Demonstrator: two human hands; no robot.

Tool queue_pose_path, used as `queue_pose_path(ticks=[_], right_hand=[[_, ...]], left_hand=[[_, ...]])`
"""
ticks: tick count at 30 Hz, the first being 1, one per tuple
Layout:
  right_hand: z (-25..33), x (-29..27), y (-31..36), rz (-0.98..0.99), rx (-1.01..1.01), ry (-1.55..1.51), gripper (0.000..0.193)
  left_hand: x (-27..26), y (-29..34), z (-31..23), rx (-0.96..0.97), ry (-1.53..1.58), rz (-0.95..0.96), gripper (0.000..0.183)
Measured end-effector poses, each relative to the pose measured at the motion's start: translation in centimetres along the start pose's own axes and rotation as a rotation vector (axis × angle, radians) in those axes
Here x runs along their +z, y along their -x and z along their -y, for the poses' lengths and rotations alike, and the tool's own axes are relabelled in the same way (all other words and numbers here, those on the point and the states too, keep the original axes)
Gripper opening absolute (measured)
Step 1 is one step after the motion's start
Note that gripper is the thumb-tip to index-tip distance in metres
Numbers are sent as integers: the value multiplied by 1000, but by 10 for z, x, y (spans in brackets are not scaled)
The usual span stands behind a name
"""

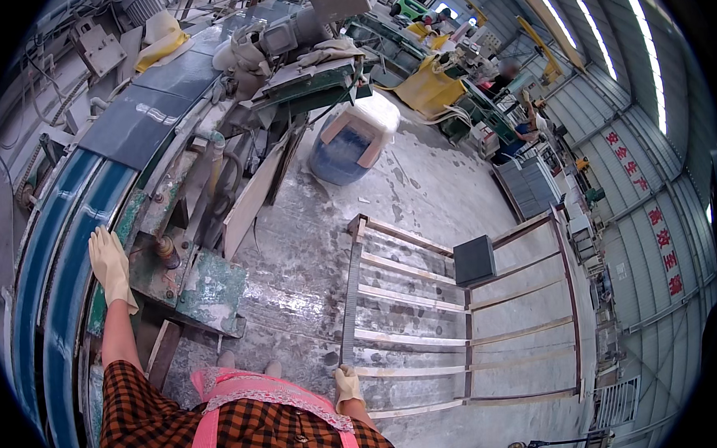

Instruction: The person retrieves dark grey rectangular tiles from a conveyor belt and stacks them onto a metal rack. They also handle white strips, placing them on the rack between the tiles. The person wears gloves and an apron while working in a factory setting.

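Currently at the line: dark slabs on the belts, gloved hands apart

Clock positions are read from the centre of the head view.

Slabs: the nearest slab (130, 126), dark and flat, lies across two blue belts (68, 280) at 10 o'clock. A further slab (179, 75) lies beyond it, between 10 and 11.

Left hand (107, 261): at 9 o'clock, cream glove. Fingers extended and released, holding nothing, pointing up the line along the inner belt's edge. Whether the palm rests there cannot be told.

Right hand (347, 387): at 6 o'clock, cream glove. Fingers seem bent, near the corner of a slatted frame (351, 305); whether they grasp anything cannot be told.

Surroundings: one dark block (474, 261) sits on the frame, toward 4 o'clock; whether solid or layered is unclear. A blue drum (342, 152) with a white top stands at 12. A yellow sheet (432, 89) hangs at 1.

Step in hand, as judged: attending the belts, with the nearest slab out of reach.

Next move, as judged: calls for both hands on that slab's edges once within reach, with level support underneath.
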State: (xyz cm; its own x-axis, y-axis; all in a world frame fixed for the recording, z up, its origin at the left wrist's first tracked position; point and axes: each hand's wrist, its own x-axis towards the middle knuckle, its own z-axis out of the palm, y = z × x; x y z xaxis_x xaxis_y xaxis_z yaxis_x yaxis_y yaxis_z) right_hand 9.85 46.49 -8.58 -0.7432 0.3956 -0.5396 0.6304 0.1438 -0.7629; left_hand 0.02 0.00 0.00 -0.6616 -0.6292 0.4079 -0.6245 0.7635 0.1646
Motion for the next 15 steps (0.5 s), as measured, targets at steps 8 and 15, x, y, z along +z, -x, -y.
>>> queue_pose_path(ticks=[8,15], right_hand=[[-1,-2,1,4,-3,-15,39],[-4,-2,-2,2,-65,-19,37]], left_hand=[[0,1,0,13,-11,-7,35],[0,0,-1,3,-9,-1,36]])
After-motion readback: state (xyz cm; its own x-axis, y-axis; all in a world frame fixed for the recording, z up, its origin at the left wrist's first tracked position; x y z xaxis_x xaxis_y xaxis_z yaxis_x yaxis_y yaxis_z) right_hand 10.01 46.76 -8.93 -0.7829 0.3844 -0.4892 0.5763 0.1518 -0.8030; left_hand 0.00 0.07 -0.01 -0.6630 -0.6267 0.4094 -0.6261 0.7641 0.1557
